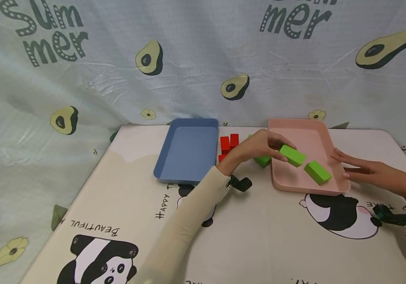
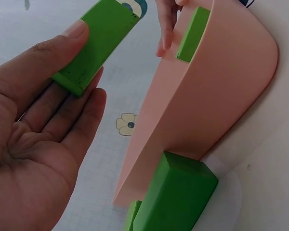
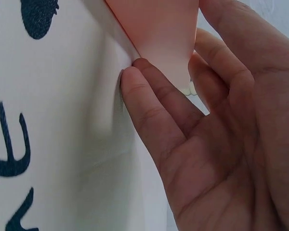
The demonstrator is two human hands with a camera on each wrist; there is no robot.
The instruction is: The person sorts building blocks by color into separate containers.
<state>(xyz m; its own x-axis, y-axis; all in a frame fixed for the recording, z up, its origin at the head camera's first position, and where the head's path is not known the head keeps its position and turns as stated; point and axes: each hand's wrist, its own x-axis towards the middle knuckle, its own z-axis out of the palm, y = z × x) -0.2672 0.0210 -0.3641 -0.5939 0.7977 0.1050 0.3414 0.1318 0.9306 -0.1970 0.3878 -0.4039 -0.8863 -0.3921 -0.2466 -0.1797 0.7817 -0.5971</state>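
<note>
Green blk (image 1: 293, 155) pinched in L hand (image 1: 258, 144), R hand (image 1: 373, 170) straight-fingered against pink tray (image 1: 306, 135).

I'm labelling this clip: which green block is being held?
The green block pinched by the left hand, over the pink tray. Another green block lies inside the tray and other green blocks sit outside, none of them held.

"Where's the head view from?"
"Above the tabletop (image 1: 249, 240), facing forward and down, far enough back for left hand (image 1: 260, 145), right hand (image 1: 375, 171) and pink tray (image 1: 304, 136)."
"And the wrist views?"
"Close up, turned sideways, each looking past its hand to the pink tray's outer wall."
"What's shared?"
"The pink tray, in all three; left wrist also catches the right hand."
</note>
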